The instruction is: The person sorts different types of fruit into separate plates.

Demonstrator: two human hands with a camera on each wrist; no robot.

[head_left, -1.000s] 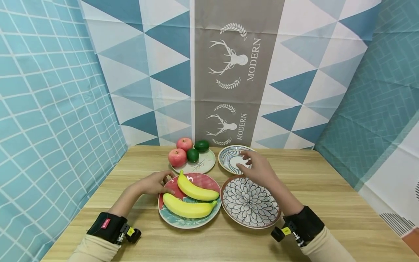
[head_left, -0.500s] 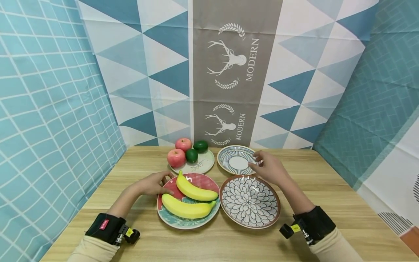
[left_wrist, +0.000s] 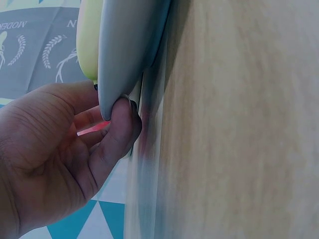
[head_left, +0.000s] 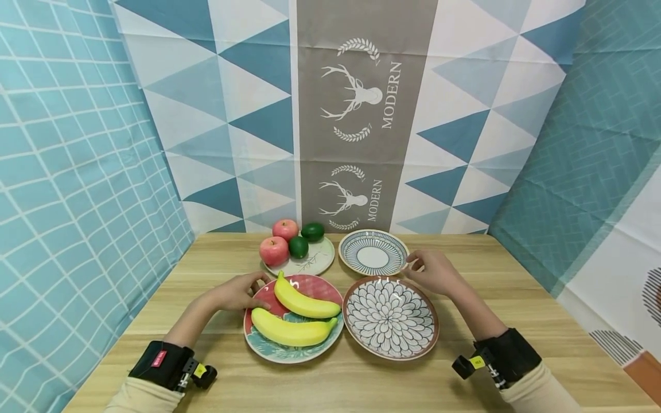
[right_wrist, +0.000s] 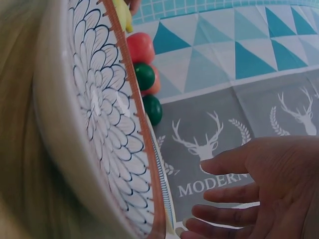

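My left hand (head_left: pixel 248 288) is at the left rim of a red plate (head_left: pixel 268 350) that carries two yellow bananas (head_left: pixel 302 301). In the left wrist view the left hand (left_wrist: pixel 112 117) pinches the rim, thumb against the plate's grey underside (left_wrist: pixel 129 45). My right hand (head_left: pixel 415 265) lies on the table with relaxed fingers, between the right rim of a small blue-striped plate (head_left: pixel 373 257) and the far rim of a flower-patterned plate (head_left: pixel 391 317). In the right wrist view the right hand (right_wrist: pixel 209 209) has its fingers spread beside the flower plate (right_wrist: pixel 99 114) and holds nothing.
A white plate (head_left: pixel 315 264) at the back holds two red apples (head_left: pixel 273 250) and two green fruits (head_left: pixel 298 246). All plates stand on a wooden table (head_left: pixel 516 287) enclosed by patterned cloth walls on three sides. Black bands with cameras sit on both wrists.
My right hand has slid from over the blue-striped plate to the right, off its rim and down beside it. The left hand has stayed at the red plate's rim.
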